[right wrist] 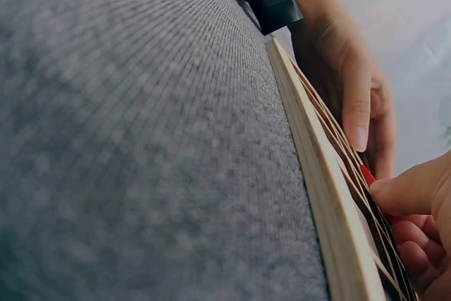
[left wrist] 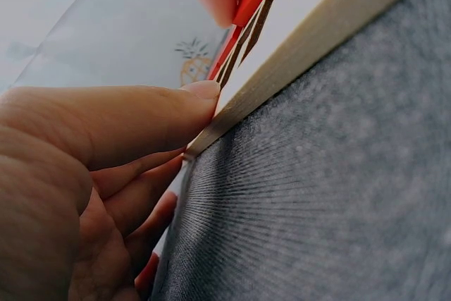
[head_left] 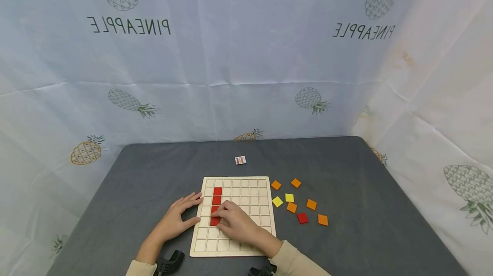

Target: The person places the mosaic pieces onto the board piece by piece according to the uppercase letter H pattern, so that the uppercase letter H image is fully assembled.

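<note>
A pale wooden grid board lies on the table. Four red is several: several red square tiles form one column in its left part. My right hand reaches over the board and pinches a red tile at the near end of that column, between thumb and fingers; the hand covers part of it. Along the board's left edge rests my left hand, fingers spread and fairly straight. Its thumb touches the board's side in the left wrist view.
Right of the board lie loose orange tiles, two yellow tiles and one red tile. A small patterned card sits beyond the board. The dark grey tabletop meets a pineapple-print curtain behind.
</note>
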The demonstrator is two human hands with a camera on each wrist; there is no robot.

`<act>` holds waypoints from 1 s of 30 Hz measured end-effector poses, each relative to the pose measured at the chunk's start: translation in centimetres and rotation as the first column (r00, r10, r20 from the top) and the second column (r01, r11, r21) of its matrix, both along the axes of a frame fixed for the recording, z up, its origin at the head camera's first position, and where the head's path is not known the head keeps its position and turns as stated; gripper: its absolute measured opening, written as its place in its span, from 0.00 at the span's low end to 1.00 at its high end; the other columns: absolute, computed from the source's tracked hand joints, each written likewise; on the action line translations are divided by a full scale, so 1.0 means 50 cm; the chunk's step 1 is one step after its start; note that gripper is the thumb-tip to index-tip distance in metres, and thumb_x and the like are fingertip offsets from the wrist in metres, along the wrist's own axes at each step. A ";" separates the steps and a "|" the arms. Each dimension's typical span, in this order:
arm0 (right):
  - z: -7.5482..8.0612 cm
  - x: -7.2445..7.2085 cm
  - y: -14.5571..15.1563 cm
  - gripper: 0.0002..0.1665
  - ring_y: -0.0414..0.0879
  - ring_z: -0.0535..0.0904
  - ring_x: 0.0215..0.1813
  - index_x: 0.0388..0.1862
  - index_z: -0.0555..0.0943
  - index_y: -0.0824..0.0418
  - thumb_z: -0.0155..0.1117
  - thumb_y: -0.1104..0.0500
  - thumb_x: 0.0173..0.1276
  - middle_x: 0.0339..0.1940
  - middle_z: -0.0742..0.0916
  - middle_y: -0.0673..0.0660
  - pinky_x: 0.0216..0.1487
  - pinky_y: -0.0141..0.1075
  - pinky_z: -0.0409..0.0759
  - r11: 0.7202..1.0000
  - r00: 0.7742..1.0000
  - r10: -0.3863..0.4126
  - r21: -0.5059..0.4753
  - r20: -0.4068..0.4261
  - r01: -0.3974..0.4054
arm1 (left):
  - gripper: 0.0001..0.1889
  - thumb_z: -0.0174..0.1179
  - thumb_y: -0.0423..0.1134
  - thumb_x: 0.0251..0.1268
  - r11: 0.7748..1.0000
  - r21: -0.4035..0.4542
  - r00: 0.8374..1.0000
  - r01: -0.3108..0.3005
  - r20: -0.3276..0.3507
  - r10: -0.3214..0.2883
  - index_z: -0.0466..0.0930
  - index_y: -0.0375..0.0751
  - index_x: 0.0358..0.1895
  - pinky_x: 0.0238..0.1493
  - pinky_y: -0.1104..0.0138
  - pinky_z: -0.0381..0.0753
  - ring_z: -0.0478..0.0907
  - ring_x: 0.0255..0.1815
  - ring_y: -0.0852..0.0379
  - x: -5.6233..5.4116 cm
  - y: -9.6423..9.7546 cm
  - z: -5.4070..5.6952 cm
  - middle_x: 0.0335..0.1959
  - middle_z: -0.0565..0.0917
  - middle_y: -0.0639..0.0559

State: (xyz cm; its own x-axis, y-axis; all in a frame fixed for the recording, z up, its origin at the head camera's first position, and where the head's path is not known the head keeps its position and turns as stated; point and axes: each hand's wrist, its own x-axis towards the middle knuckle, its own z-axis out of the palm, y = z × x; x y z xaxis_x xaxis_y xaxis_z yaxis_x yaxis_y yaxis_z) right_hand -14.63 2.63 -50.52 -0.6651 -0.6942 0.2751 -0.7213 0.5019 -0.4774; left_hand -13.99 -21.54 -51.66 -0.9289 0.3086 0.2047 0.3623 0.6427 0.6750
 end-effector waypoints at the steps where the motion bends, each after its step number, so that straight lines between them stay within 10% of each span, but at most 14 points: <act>1: -0.001 0.000 0.000 0.16 0.32 0.70 0.41 0.52 0.83 0.55 0.63 0.59 0.65 0.43 0.78 0.45 0.43 0.19 0.71 1.000 1.000 0.000 0.004 -0.003 0.000 | 0.28 0.67 0.47 0.55 1.000 -0.003 1.000 -0.001 -0.005 0.001 0.76 0.44 0.61 0.67 0.49 0.51 0.63 0.70 0.41 0.000 0.000 0.000 0.68 0.71 0.50; 30: 0.035 0.009 0.099 0.20 0.41 0.79 0.53 0.56 0.80 0.58 0.64 0.61 0.64 0.52 0.82 0.49 0.53 0.34 0.80 0.984 0.997 -0.032 -0.173 0.073 0.045 | 0.28 0.67 0.47 0.56 1.000 0.000 1.000 0.009 -0.005 -0.009 0.77 0.44 0.61 0.67 0.43 0.53 0.63 0.70 0.39 0.003 0.002 0.005 0.67 0.72 0.48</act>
